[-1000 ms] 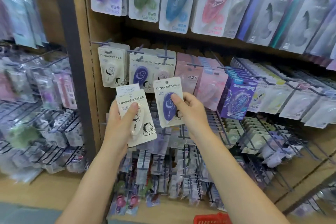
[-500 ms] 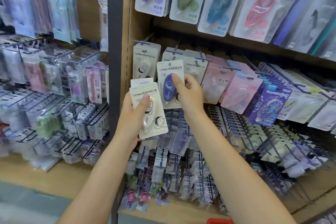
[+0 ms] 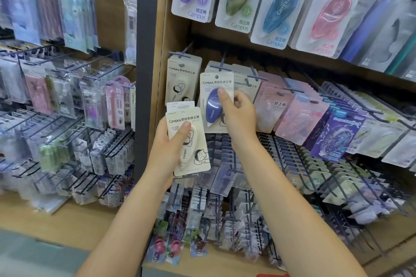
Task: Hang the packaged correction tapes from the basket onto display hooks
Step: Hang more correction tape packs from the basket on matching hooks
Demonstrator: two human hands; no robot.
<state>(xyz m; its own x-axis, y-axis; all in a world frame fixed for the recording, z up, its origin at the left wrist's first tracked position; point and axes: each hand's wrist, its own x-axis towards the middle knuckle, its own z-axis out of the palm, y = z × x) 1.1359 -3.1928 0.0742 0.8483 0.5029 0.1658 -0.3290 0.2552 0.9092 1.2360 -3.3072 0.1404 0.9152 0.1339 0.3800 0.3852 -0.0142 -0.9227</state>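
While gripping the cream card package with a blue-purple correction tape (image 3: 215, 102), thumb on the blister front and fingers curled behind the right edge, right hand (image 3: 239, 114) holds it upright, long axis vertical, round hang hole at the top. Just above that hole, and slightly to its right, sits the tip of a grey-blue wire display hook (image 3: 221, 64), already carrying a row of like cream packages; hole apparently not yet on the wire, card front overlapping the hanging row. So the hook lies up and back from the grip: likely calls for a short lift, then a push toward the shelf back, keeping the card square so the hole meets the tip. Nearer by far to that hook than the left hand (image 3: 166, 153), lower and to the left, which grips a small stack of cream card packages with a white correction tape (image 3: 188, 140), thumb pressed across the front, at least one more card peeking out behind. To the left of the target, another hook with white-tape cream packages (image 3: 183, 81). Basket not clearly seen.
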